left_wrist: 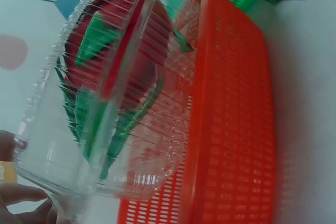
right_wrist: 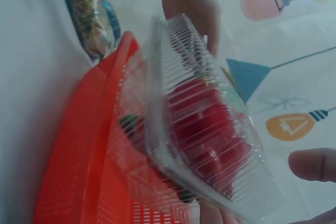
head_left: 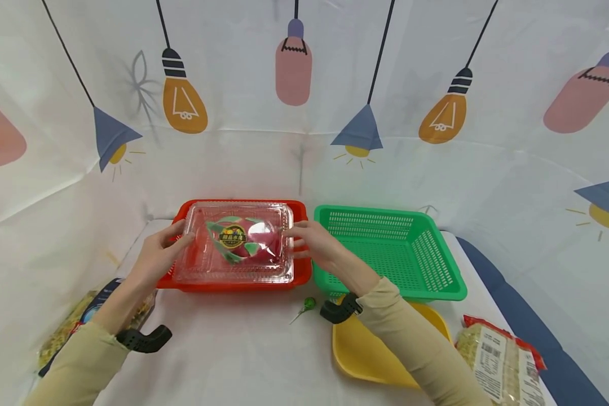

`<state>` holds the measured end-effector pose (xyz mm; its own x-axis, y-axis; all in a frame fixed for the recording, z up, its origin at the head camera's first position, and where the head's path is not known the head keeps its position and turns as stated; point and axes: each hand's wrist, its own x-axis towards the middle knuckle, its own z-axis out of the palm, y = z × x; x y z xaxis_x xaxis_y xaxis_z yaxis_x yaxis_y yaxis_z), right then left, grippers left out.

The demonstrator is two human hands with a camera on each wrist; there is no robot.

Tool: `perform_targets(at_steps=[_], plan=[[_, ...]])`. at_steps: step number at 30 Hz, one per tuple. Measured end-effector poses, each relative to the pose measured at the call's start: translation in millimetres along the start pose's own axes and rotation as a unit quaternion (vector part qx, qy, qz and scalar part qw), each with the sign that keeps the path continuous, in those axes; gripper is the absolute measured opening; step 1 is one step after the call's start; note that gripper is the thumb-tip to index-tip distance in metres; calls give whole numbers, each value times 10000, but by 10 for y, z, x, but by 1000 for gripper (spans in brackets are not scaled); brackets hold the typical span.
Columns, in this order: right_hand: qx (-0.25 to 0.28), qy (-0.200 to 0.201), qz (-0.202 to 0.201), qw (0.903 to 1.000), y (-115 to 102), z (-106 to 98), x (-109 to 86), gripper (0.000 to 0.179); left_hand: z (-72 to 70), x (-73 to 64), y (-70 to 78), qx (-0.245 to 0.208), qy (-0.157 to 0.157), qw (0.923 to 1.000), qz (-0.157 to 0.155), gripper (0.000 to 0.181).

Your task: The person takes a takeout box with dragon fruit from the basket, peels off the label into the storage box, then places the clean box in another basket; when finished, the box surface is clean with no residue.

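Note:
A clear plastic box with a pink dragon fruit inside lies tilted over the red basket. A round black and gold label shows through or on its lid. My left hand holds the box's left end, its fingers at the rim corner in the left wrist view. At the right end, my right hand grips the side. Its thumb is above and its other fingers are low at the rim in the right wrist view.
A green basket stands right of the red one, with a yellow tray in front, partly under my right forearm. A small green-headed item lies between. Filled plastic packs lie at left and right.

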<state>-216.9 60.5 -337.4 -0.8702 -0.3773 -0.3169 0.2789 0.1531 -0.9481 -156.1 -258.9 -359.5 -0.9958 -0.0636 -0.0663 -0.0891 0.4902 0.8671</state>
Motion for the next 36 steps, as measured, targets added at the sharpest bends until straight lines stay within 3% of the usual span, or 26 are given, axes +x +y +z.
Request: perform_targets(at_steps=[12, 18, 25, 36], plan=[[27, -187, -72, 9998, 34, -34, -265, 34, -105, -208, 72, 386, -150, 9986, 329, 73], [-74, -479, -120, 9988, 137, -48, -369, 48, -131, -348, 11, 566, -202, 9969, 499, 70], [-230, -720, -192, 9970, 256, -37, -497, 56, -148, -506, -83, 349, -419, 9957, 744, 63], [-64, -1312, -246, 9910, 511, 69, -736, 66, -104, -737, -306, 85, -879, 9953, 390, 69]])
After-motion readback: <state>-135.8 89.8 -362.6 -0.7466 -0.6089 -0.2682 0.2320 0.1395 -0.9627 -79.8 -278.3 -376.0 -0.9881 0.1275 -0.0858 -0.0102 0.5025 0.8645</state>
